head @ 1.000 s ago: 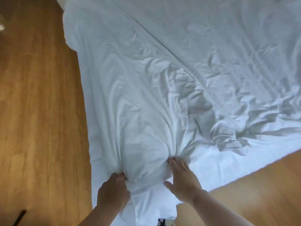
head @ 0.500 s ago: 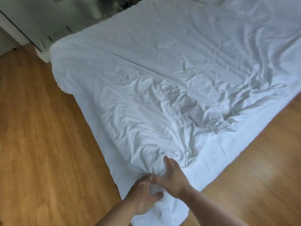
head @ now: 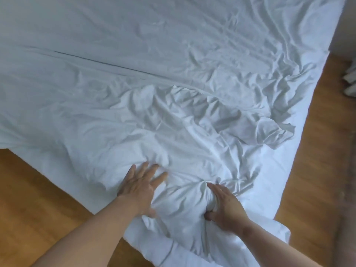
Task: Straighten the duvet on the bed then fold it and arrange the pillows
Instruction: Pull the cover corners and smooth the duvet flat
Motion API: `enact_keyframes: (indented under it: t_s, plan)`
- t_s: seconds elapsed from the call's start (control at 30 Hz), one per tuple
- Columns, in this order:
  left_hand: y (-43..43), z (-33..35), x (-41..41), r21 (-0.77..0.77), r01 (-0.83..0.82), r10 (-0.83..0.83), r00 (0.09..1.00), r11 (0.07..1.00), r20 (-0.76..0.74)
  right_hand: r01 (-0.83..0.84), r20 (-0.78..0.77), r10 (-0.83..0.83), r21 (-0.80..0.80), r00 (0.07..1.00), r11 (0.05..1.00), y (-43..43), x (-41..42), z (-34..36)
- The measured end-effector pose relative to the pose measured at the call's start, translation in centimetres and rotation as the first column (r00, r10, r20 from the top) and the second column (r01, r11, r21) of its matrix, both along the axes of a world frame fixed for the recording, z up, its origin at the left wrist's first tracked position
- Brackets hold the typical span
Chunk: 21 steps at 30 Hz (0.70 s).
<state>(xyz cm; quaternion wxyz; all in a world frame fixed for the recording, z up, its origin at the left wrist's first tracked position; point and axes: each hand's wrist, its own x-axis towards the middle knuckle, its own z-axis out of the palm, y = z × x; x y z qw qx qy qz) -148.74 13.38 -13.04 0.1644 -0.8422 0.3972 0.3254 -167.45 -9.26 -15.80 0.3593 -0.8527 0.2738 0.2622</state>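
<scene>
Fingers on the left hand are straight and spread apart, lying flat on the white duvet right by its nearest corner. The right hand is just to the right of it. Its fingers and thumb are clamped around a bunched-up lump of the same duvet, and the fabric puffs up between the two hands. Both bare forearms come in from the near edge.

That near corner hangs down over the wooden floor, which shows on the near left and again along the right side. Along the right edge there's a flatter white layer sticking out from under the duvet; sheet or mattress, can't tell.

Further out the duvet is spread over the whole bed and it's pretty rumpled. There's a loose folded-over flap on the right, and a long dark crease runs from the far left toward the middle. Past that it gets smoother. Way off on the far right there's something pale on the floor, too blurry to say what it is.
</scene>
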Motion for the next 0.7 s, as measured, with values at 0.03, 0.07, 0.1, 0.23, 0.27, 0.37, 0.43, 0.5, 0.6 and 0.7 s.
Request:
enact_keyframes:
  t_s: [0.03,0.07,0.1,0.23,0.27,0.37,0.43,0.5,0.6,0.7]
  plan:
    - [-0.2,-0.8,0.2,-0.035,0.031,-0.031,1.0,0.999,0.007,0.006,0.0,-0.006,-0.023,1.0,1.0,0.1,0.1,-0.2]
    - [-0.5,-1.8,0.2,-0.086,0.059,-0.058,0.998,0.995,0.019,0.02,0.006,-0.02,-0.043,1.0,0.999,0.1,0.1,-0.2]
    - [-0.8,-2.5,0.2,-0.134,0.091,-0.087,0.996,0.987,0.034,0.041,0.017,-0.04,-0.056,0.999,0.998,0.1,0.0,-0.1]
    - [-1.5,-4.3,1.2,-0.298,0.12,-0.108,0.993,0.947,0.055,0.128,0.036,-0.127,-0.029,0.991,0.991,-0.3,0.0,0.2]
    - [-1.5,-4.4,1.5,-0.336,0.11,-0.1,0.994,0.935,0.045,0.155,0.031,-0.155,-0.019,0.987,0.988,-0.4,-0.1,0.4]
    - [-1.8,-3.7,2.4,-0.326,0.055,-0.073,0.996,0.944,-0.042,0.267,0.022,-0.268,0.026,0.963,0.963,-0.1,-0.9,1.7]
    - [-2.2,-2.7,3.3,-0.253,0.023,-0.056,0.991,0.967,-0.124,0.35,0.014,-0.354,0.126,0.935,0.928,0.6,-1.9,2.1]
    - [-2.1,-0.8,3.5,-0.143,0.038,-0.066,0.979,0.989,-0.195,0.422,-0.034,-0.425,0.217,0.904,0.88,2.7,-3.8,2.8]
    - [0.4,1.4,2.2,0.055,0.103,-0.076,0.929,0.993,-0.363,0.414,-0.09,-0.405,0.216,0.91,0.884,6.6,-7.5,3.0]
    - [4.6,2.6,-1.1,0.129,0.131,-0.06,0.892,0.983,-0.448,0.465,-0.243,-0.408,0.265,0.88,0.845,10.8,-12.0,2.8]
